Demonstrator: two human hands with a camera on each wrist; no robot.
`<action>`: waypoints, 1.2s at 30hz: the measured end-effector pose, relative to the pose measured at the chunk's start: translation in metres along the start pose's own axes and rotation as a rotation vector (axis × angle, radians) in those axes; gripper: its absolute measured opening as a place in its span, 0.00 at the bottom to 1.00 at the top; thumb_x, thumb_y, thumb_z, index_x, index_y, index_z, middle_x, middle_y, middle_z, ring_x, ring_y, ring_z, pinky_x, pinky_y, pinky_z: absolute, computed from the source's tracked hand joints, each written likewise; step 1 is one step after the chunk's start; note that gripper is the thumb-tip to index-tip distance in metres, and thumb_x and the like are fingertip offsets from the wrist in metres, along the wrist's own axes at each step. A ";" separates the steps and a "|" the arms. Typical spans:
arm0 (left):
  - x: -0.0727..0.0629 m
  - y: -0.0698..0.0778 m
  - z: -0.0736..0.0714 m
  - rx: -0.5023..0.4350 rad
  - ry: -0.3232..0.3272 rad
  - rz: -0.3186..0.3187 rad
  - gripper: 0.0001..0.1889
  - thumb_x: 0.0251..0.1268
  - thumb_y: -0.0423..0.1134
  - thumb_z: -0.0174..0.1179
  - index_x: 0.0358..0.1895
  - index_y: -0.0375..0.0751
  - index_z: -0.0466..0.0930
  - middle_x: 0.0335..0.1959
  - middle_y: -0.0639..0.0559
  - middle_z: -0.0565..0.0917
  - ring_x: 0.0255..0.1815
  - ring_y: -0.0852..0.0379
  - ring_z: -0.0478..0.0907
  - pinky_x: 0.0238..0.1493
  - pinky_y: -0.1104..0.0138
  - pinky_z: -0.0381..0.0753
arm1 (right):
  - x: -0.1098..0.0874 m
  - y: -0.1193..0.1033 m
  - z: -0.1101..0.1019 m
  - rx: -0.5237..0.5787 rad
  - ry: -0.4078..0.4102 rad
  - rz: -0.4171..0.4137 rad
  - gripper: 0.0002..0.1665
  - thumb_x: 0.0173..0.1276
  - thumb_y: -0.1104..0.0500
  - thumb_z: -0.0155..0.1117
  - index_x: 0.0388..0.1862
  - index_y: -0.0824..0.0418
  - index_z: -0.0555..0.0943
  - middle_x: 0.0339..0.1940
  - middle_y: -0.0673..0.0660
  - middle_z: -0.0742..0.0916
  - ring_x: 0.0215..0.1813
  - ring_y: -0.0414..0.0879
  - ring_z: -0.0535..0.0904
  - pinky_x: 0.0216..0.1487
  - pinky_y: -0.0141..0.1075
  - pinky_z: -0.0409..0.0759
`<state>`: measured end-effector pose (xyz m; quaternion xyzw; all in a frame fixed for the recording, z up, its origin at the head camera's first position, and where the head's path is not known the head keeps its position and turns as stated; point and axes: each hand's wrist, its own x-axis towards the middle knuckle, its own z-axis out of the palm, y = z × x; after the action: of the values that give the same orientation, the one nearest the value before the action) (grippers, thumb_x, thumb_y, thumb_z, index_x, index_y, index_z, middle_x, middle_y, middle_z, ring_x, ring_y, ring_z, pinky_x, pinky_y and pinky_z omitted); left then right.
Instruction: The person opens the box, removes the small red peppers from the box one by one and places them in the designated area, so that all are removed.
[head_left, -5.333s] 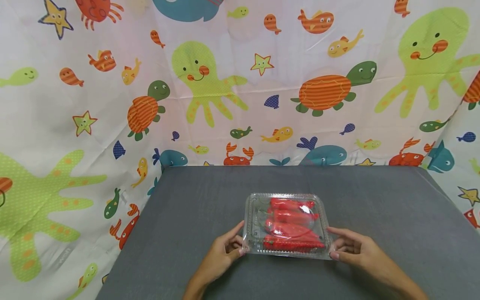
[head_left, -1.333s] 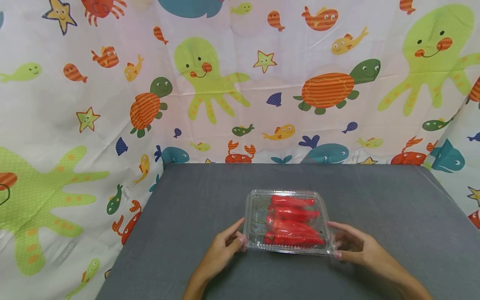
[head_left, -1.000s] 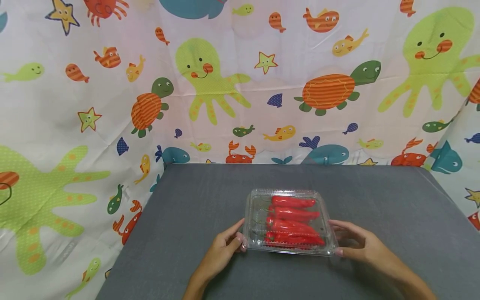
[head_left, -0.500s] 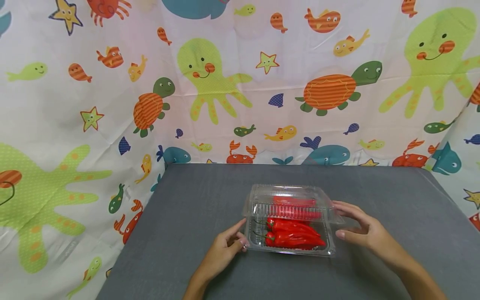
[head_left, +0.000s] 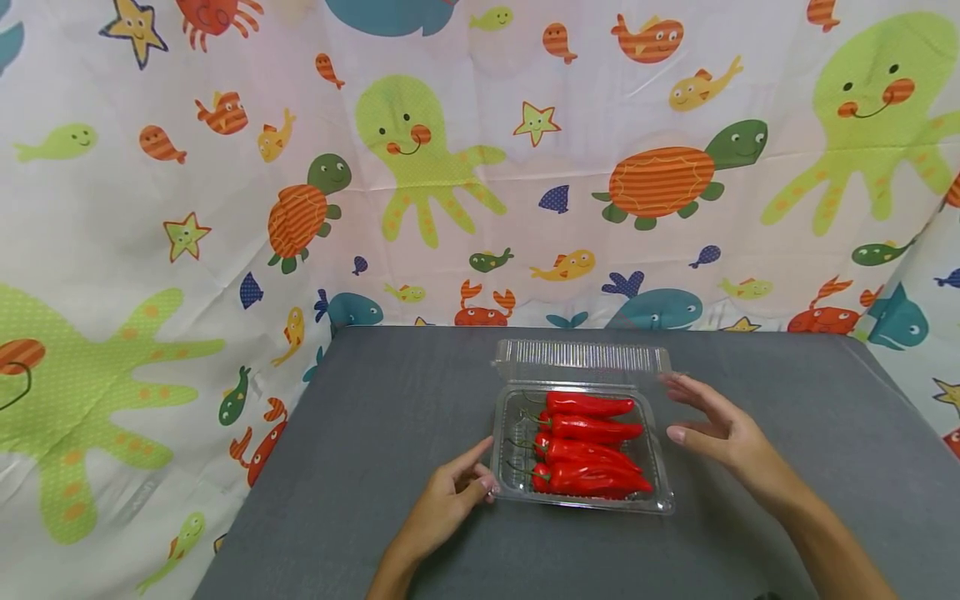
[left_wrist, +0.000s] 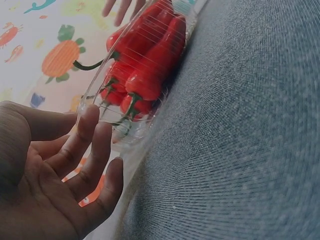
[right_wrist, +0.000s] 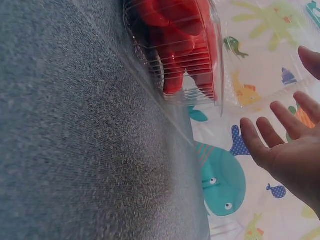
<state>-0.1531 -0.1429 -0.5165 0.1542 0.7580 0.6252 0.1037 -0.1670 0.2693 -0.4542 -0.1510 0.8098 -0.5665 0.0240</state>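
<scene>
On the grey table [head_left: 405, 400], left hand [head_left: 444, 504] pinched clear plastic box [head_left: 585, 502]; right hand [head_left: 726, 431], half-spread, perhaps grazed its ribbed lid [head_left: 581, 357]; opening apparently needed finishing.

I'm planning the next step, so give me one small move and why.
Probably bring the right hand over the front red pepper: the lid is tipped back, leaving the pepper uncovered in the tray, and the right hand grips nothing, while the left hand touches the tray's left edge and could steady it.
</scene>
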 end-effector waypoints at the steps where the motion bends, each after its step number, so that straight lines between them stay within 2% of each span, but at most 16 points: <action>1: 0.000 0.000 0.000 0.000 0.000 0.002 0.31 0.77 0.30 0.60 0.80 0.36 0.67 0.41 0.44 0.86 0.38 0.59 0.85 0.44 0.66 0.84 | 0.002 0.001 0.000 0.006 0.001 -0.014 0.43 0.80 0.59 0.63 0.87 0.50 0.58 0.84 0.61 0.66 0.75 0.34 0.67 0.58 0.29 0.81; 8: 0.000 -0.001 0.000 0.015 -0.002 0.018 0.31 0.77 0.31 0.59 0.80 0.37 0.66 0.41 0.44 0.87 0.38 0.60 0.85 0.44 0.66 0.85 | 0.014 0.005 0.001 -0.007 0.021 -0.037 0.45 0.79 0.58 0.64 0.88 0.48 0.55 0.87 0.58 0.64 0.81 0.41 0.63 0.61 0.23 0.75; 12: -0.001 -0.001 0.000 0.008 -0.003 0.005 0.31 0.78 0.31 0.59 0.81 0.39 0.66 0.41 0.46 0.87 0.38 0.59 0.85 0.44 0.66 0.85 | 0.021 0.006 0.003 -0.010 0.022 -0.016 0.46 0.79 0.56 0.63 0.89 0.47 0.53 0.88 0.58 0.61 0.84 0.57 0.59 0.62 0.23 0.73; 14: -0.001 0.000 0.000 0.006 -0.004 0.003 0.31 0.78 0.32 0.60 0.81 0.39 0.66 0.41 0.46 0.87 0.39 0.58 0.85 0.44 0.65 0.85 | 0.024 0.007 0.004 -0.004 0.016 -0.004 0.46 0.80 0.55 0.62 0.89 0.46 0.53 0.88 0.58 0.60 0.84 0.63 0.56 0.66 0.32 0.75; 16: -0.001 0.000 0.000 0.001 -0.004 0.001 0.31 0.78 0.32 0.60 0.81 0.39 0.66 0.41 0.45 0.87 0.39 0.58 0.85 0.45 0.65 0.85 | 0.028 0.010 0.004 0.014 0.007 -0.001 0.46 0.80 0.55 0.61 0.89 0.47 0.51 0.88 0.61 0.57 0.84 0.68 0.54 0.73 0.49 0.74; 19: -0.001 0.002 0.000 -0.005 -0.005 0.004 0.31 0.78 0.33 0.60 0.81 0.38 0.66 0.42 0.44 0.87 0.39 0.57 0.85 0.45 0.65 0.85 | 0.033 0.014 0.005 0.069 -0.006 0.003 0.46 0.80 0.56 0.60 0.90 0.48 0.51 0.89 0.63 0.55 0.84 0.70 0.50 0.72 0.76 0.59; 20: -0.001 0.002 0.000 -0.007 -0.006 0.001 0.31 0.78 0.33 0.60 0.81 0.38 0.66 0.42 0.43 0.87 0.39 0.58 0.85 0.45 0.65 0.85 | 0.035 0.015 0.005 0.091 -0.010 0.003 0.46 0.80 0.57 0.60 0.90 0.49 0.50 0.89 0.64 0.54 0.84 0.71 0.48 0.70 0.80 0.54; 22: -0.001 0.003 0.001 -0.011 -0.005 0.002 0.31 0.78 0.32 0.61 0.80 0.37 0.67 0.42 0.42 0.87 0.39 0.58 0.85 0.45 0.65 0.85 | 0.039 0.017 0.005 0.120 -0.015 0.003 0.46 0.80 0.58 0.59 0.90 0.50 0.50 0.89 0.64 0.53 0.84 0.71 0.48 0.69 0.82 0.51; 31: 0.000 0.003 0.001 -0.014 0.008 -0.009 0.31 0.76 0.30 0.60 0.80 0.38 0.68 0.41 0.40 0.87 0.38 0.56 0.85 0.45 0.65 0.85 | 0.054 0.024 0.002 0.230 -0.053 0.011 0.44 0.82 0.58 0.55 0.90 0.53 0.49 0.89 0.65 0.51 0.83 0.71 0.50 0.73 0.80 0.47; 34: -0.001 0.003 0.001 -0.011 0.006 -0.010 0.31 0.77 0.31 0.60 0.80 0.39 0.68 0.41 0.42 0.87 0.39 0.56 0.85 0.45 0.64 0.85 | 0.058 0.028 0.000 0.260 -0.075 0.017 0.42 0.83 0.58 0.53 0.89 0.55 0.49 0.89 0.65 0.50 0.84 0.69 0.50 0.79 0.63 0.59; 36: -0.001 0.002 0.001 -0.007 0.006 -0.010 0.31 0.77 0.31 0.60 0.80 0.39 0.67 0.41 0.42 0.87 0.39 0.57 0.85 0.45 0.64 0.85 | 0.060 0.030 -0.001 0.286 -0.087 0.012 0.42 0.84 0.59 0.52 0.89 0.57 0.48 0.89 0.66 0.49 0.84 0.66 0.51 0.77 0.47 0.68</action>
<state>-0.1519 -0.1416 -0.5145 0.1482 0.7570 0.6277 0.1049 -0.2312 0.2628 -0.4738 -0.1656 0.7199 -0.6688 0.0838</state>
